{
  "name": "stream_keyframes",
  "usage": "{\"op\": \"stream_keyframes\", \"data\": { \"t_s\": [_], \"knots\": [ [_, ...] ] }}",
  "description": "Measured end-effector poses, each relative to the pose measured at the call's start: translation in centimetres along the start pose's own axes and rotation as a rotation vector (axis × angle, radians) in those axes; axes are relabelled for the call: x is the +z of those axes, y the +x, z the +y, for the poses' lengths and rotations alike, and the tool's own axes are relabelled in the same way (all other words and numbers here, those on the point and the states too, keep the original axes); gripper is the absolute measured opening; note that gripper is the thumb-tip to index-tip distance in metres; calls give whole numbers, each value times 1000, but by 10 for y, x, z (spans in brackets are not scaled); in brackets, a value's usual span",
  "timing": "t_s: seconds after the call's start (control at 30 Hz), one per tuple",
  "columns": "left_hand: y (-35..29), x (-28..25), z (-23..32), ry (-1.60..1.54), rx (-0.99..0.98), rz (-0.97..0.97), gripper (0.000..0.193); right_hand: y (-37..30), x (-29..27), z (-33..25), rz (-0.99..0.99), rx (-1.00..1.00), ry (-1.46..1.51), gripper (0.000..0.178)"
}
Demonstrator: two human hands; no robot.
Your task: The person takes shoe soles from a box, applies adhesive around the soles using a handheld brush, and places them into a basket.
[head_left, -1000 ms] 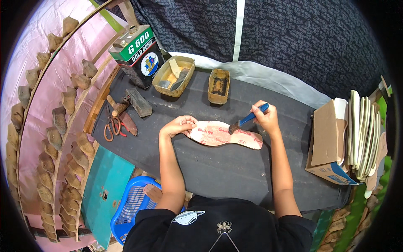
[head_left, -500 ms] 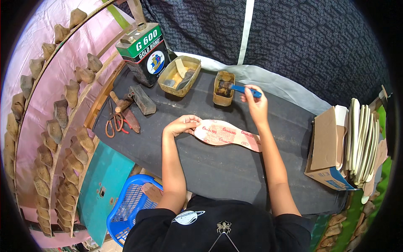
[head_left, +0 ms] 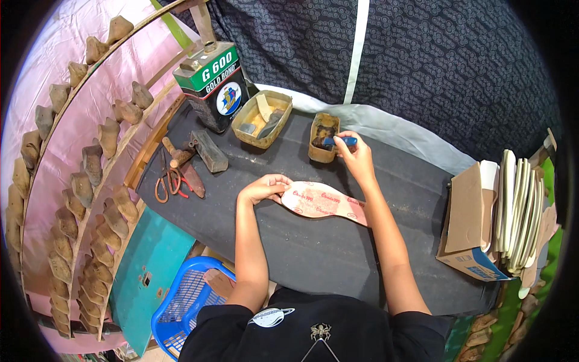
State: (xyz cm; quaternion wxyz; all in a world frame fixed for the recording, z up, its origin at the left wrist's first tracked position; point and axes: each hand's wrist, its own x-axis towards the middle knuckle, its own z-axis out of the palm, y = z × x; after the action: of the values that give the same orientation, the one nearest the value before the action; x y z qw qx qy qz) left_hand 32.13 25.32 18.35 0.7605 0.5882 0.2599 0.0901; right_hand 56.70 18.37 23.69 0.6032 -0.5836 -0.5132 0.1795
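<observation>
Room on the table (head_left: 416, 199) runs from the insole (head_left: 318, 201), its left end pinched by my left hand (head_left: 266, 189), to the cardboard box (head_left: 465, 208), while my right hand (head_left: 356, 159) grips a brush (head_left: 342, 142) in the small tub (head_left: 322, 155), forearm (head_left: 389, 241) covering the insole's right end.

I wear a black T-shirt (head_left: 368, 329), lower centre of frame, with short sleeves (head_left: 416, 326). Chest marking: white ringed-planet print (head_left: 270, 317). Spider-shaped pendant (head_left: 320, 332), apparently silver-toned metal, though small in view, on a thin chain (head_left: 312, 349). Left hand (head_left: 267, 188) and right hand (head_left: 354, 155): bare.
</observation>
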Motion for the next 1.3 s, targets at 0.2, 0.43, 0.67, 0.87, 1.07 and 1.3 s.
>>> {"op": "stream_keyframes", "data": {
  "t_s": [0.2, 0.43, 0.67, 0.87, 1.07, 1.3],
  "knots": [
    [-3, 4, 2, 23, -30, 44, 25, 0, -6, -5, 86, 20, 125, 20],
    [-3, 5, 3, 6, -27, 35, 24, 3, -8, 2, 15, 18, 39, 22],
    [-3, 2, 0, 11, -35, 37, 24, 5, -8, -3, 72, 38, 102, 21],
    [-2, 2, 3, 17, -33, 27, 24, 0, -15, -10, 123, -25, 158, 20],
    [-1, 3, 2, 22, -40, 25, 23, -8, -19, -12, 133, -114, 80, 19],
    [-2, 2, 1, 14, -7, -5, 22, -16, -23, -16, 297, -30, 441, 16]
  ]
}}
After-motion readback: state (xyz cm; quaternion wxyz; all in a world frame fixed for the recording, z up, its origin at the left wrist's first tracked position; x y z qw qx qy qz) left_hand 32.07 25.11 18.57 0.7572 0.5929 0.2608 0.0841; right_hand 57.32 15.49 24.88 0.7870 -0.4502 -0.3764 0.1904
